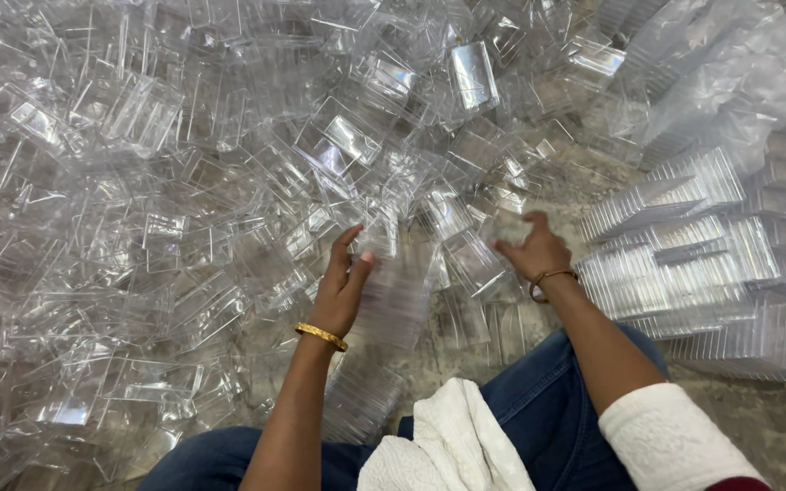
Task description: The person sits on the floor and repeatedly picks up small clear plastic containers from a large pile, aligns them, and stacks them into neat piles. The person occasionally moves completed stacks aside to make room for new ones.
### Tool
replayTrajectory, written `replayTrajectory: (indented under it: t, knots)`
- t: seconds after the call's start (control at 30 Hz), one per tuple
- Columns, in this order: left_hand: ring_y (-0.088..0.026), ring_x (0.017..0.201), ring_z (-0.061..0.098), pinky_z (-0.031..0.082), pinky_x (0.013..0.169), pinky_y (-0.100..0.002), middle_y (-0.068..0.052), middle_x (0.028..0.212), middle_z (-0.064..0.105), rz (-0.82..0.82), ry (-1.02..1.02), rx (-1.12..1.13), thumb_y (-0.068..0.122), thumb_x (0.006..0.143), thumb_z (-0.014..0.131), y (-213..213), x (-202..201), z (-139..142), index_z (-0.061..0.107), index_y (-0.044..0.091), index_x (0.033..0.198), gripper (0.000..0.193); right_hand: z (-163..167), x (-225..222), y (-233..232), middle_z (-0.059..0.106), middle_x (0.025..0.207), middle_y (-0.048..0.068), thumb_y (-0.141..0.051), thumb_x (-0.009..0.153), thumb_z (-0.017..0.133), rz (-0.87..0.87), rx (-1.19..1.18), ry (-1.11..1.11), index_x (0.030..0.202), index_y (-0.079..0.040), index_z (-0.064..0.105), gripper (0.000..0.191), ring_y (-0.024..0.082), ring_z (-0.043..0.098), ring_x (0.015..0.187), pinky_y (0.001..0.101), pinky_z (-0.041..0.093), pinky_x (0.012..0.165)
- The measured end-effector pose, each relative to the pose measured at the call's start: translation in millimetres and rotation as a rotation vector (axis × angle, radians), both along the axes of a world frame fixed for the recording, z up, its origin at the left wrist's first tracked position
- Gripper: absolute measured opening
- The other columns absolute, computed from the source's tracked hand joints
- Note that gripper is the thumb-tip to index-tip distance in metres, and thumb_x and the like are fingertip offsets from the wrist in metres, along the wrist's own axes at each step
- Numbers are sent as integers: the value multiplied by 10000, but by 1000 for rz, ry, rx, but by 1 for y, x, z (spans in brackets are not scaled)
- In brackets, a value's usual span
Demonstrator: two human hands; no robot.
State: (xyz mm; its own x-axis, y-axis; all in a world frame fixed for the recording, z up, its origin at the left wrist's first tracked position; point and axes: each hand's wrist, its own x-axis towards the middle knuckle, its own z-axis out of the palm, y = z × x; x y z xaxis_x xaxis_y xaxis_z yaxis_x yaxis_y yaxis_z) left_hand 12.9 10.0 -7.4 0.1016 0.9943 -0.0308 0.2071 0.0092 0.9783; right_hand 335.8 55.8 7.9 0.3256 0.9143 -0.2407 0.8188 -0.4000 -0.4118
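Clear plastic trays, nested into a long stack (384,336), lie across the person's lap in the head view, running from the blue trousers (539,409) up toward the loose pile. The left hand (346,282) rests against the stack's upper left side, fingers extended and thumb spread, steadying it rather than clamped around it. The right hand (531,247) hovers just right of the stack's top end, fingers curled and apart, closed on nothing that can be made out; a single tray (473,262) lies just below its fingertips. Each wrist carries a gold bangle, and a white cloth (452,445) sits on the lap at the stack's near end.

As a judgement of progress: some sorting is done, since finished rows of nested trays (684,264) stand well to the right of the stack on the grey floor (775,418). Far more is left, because the heap of loose trays (156,182) spreads left of and beyond the stack and fills most of the view.

As for containers, the trays are all empty and see-through; nothing lies in them except other trays of the same kind where they are nested. A crumpled clear plastic bag (730,73) lies beyond the finished rows; its contents cannot be told.
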Motion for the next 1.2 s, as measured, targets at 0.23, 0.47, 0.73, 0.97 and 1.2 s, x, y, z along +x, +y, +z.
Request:
replayTrajectory:
  t: [0.23,0.47,0.73,0.97,1.2]
  knots:
    - [-260,993,725,568,904,-437,-180,1116,742,-165,321,-117,614,940,509,-3,11,14,427,257,1537,700,37,2,-16,687,1182,99,-263,899,732,112,386,786,1369,-101,574,522,205,710,1056,331,639,887]
    - [-305,1257,643,472,1060,-490,-132,1441,571,-573,206,-251,680,909,482,-15,17,23,290,353,1608,795,34,-13,-23,729,1261,127,-256,879,726,480,-261,1028,1422,-84,585,588,211,721,1077,363,612,932]
    - [-322,1287,651,484,1086,-473,-78,1577,462,-499,212,-373,682,900,365,-15,21,19,269,409,1595,752,17,-38,-37,752,1235,107,-332,848,735,531,-303,776,1468,-166,495,686,193,715,1139,342,591,967]
    - [-319,1274,587,491,1011,-491,-153,1532,470,35,45,-234,641,967,401,4,6,-1,293,320,1593,712,5,-65,-47,729,1185,149,-469,933,644,288,-100,60,1311,-101,600,529,289,715,1089,405,605,913]
    - [-120,673,493,462,534,-322,-16,844,522,427,-250,-278,496,923,632,7,-6,14,310,252,1517,718,-39,-81,-68,595,1261,202,-321,834,727,523,-92,-289,1238,-75,595,491,411,486,1244,477,540,964]
